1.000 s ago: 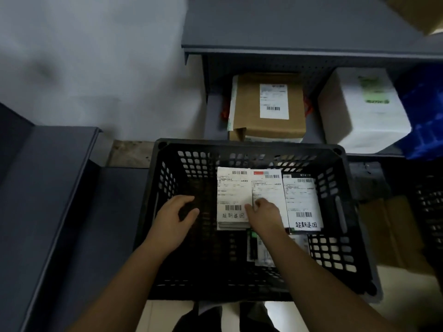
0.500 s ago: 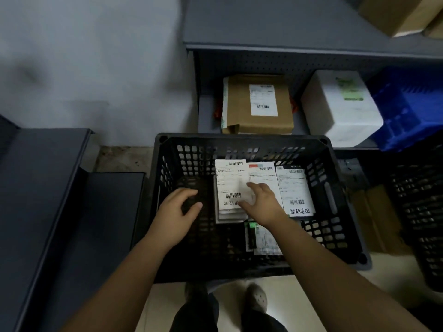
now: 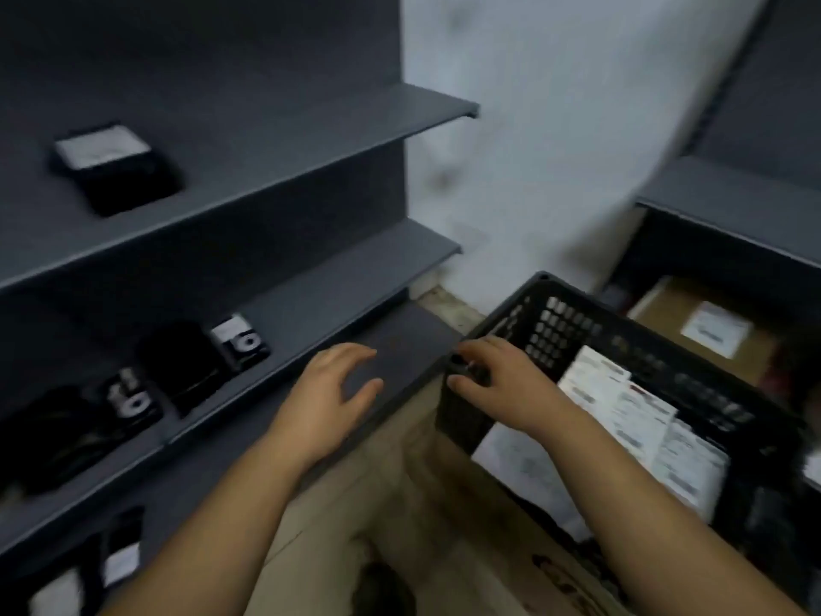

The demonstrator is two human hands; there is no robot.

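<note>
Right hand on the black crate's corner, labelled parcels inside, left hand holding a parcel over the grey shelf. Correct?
No. In the head view the left hand holds nothing; it hovers with fingers spread over the grey shelf. The right hand grips the corner of the black crate, with labelled parcels inside.

Grey shelves (image 3: pixel 311 140), black labelled packets (image 3: pixel 240 342) on them, brown carton (image 3: pixel 657 311), white wall (image 3: pixel 555 126)
</note>
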